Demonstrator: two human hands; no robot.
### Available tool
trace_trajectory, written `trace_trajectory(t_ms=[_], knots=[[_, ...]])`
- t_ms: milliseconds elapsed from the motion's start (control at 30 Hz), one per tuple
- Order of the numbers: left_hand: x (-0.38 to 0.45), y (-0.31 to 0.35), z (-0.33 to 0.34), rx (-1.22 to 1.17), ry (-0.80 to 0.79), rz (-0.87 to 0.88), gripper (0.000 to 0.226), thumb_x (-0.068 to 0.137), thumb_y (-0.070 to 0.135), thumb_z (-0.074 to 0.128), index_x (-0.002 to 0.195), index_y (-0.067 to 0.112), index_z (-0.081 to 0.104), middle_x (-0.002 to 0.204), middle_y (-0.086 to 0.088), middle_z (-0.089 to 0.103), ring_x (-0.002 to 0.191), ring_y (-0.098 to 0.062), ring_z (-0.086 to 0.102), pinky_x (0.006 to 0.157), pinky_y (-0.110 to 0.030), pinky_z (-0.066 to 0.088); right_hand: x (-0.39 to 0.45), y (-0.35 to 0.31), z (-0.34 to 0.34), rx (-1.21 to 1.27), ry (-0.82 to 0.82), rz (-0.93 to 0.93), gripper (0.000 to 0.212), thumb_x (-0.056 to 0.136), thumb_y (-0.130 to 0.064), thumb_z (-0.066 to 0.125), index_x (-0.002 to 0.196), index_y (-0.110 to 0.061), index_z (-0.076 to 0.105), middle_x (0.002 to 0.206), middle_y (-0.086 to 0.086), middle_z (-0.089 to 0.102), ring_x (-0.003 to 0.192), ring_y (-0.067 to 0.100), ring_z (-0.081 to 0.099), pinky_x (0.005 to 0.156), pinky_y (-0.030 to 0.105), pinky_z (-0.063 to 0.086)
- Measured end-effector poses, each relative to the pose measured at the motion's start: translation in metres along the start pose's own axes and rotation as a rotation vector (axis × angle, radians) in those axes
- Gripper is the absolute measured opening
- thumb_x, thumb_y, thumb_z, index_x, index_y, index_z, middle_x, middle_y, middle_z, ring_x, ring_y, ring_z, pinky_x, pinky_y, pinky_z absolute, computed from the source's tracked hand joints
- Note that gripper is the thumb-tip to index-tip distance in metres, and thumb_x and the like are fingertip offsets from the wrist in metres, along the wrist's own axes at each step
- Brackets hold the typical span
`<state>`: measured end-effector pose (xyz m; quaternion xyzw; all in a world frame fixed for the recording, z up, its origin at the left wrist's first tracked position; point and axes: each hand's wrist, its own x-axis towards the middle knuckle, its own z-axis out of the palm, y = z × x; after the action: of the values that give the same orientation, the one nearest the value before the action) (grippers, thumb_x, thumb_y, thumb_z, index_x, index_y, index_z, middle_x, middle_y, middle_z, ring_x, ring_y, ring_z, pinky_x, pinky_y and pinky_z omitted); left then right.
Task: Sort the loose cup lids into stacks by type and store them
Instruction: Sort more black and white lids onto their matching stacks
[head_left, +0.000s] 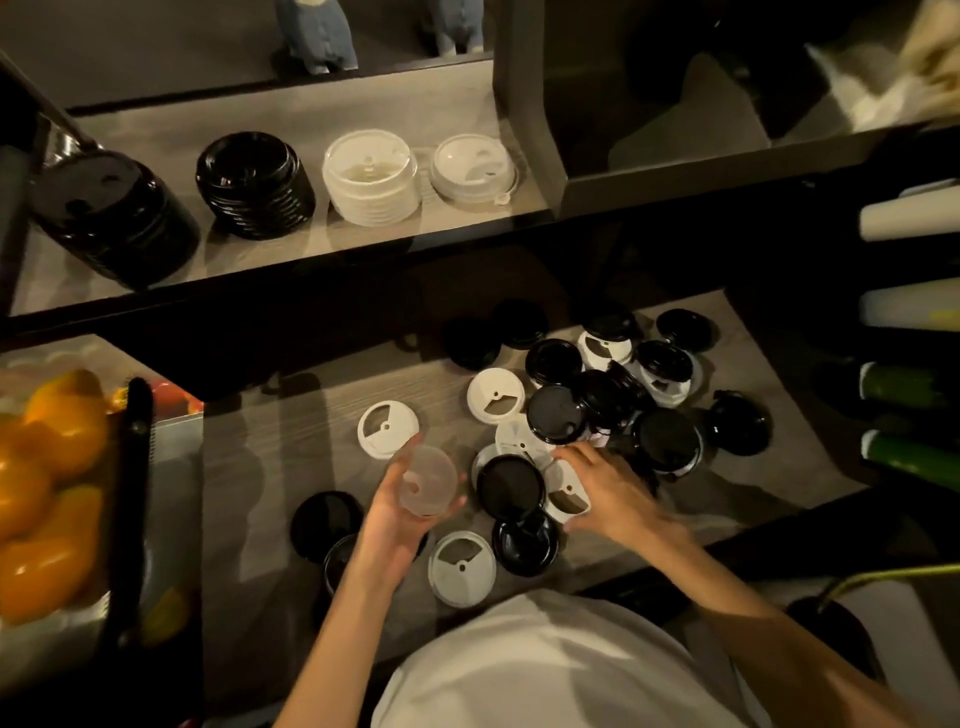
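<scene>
Cup lids lie loose all over the table (291, 441) in front of me, black and white mixed. Nearest my body sits a white lid (461, 568) with a black lid (525, 542) just beside it on the right, and two more black ones lie partly under my left forearm. My left hand (400, 525) is palm up, its fingers curled round a clear lid (428, 480) held just above the table. My right hand (613, 493) reaches into the edge of the pile (613, 400); its fingers pinch a white lid with a wedge opening (569, 496), which touches a flat black lid (510, 487). Beyond my left hand a single white lid (388, 431) lies apart. The pile itself is a tangle, black lids overlapping white ones, so some lids are half hidden.

Farther back, on the shelf (156, 135), four sorted stacks stand in a row: a tall black stack (117, 218), a shorter black stack (254, 184), a white stack (370, 176), and a low clear stack (474, 169). At my left is a crate of oranges (47, 467); at my right, rolled cup sleeves (909, 306) jut in.
</scene>
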<state>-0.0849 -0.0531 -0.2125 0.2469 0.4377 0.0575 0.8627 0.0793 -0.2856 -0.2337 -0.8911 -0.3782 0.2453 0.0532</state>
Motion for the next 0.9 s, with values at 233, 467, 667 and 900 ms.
trace_trajectory(t_ms=[233,467,667,900], knots=[[-0.005,-0.001,0.021,-0.048,0.005,-0.05,0.05,0.1,0.042,0.052,0.146,0.022,0.055,0.139,-0.026,0.06,0.135,-0.047,0.052,0.084,-0.052,0.058,-0.002,0.014,0.007,0.15,0.07,-0.048,0.097,0.076,-0.029,0.087,0.157,-0.03,0.033,0.153,-0.003,0.042,0.142,0.021,0.04,0.119,0.033,0.033],[-0.005,-0.004,0.028,0.03,-0.022,-0.01,0.049,0.096,0.041,0.058,0.141,0.021,0.059,0.131,-0.028,0.066,0.128,-0.048,0.058,0.093,-0.063,0.055,-0.024,0.045,-0.004,0.479,0.225,0.085,0.092,0.07,-0.041,0.089,0.148,-0.039,0.041,0.14,-0.005,0.049,0.13,0.02,0.048,0.109,0.043,0.044],[-0.005,-0.01,0.045,0.08,-0.077,-0.007,0.044,0.104,0.043,0.047,0.138,0.019,0.062,0.131,-0.029,0.065,0.124,-0.048,0.061,0.101,-0.066,0.049,-0.035,0.049,-0.014,0.902,0.279,0.237,0.072,0.076,-0.03,0.091,0.135,-0.037,0.05,0.131,-0.01,0.06,0.118,0.006,0.061,0.089,0.017,0.053],[-0.017,-0.018,0.073,0.151,-0.236,-0.064,0.047,0.103,0.033,0.039,0.141,0.017,0.061,0.143,-0.026,0.057,0.133,-0.05,0.052,0.102,-0.069,0.046,-0.045,0.014,-0.037,1.118,0.259,0.105,0.072,0.073,-0.031,0.092,0.136,-0.037,0.057,0.129,-0.01,0.066,0.119,0.007,0.063,0.094,0.023,0.055]])
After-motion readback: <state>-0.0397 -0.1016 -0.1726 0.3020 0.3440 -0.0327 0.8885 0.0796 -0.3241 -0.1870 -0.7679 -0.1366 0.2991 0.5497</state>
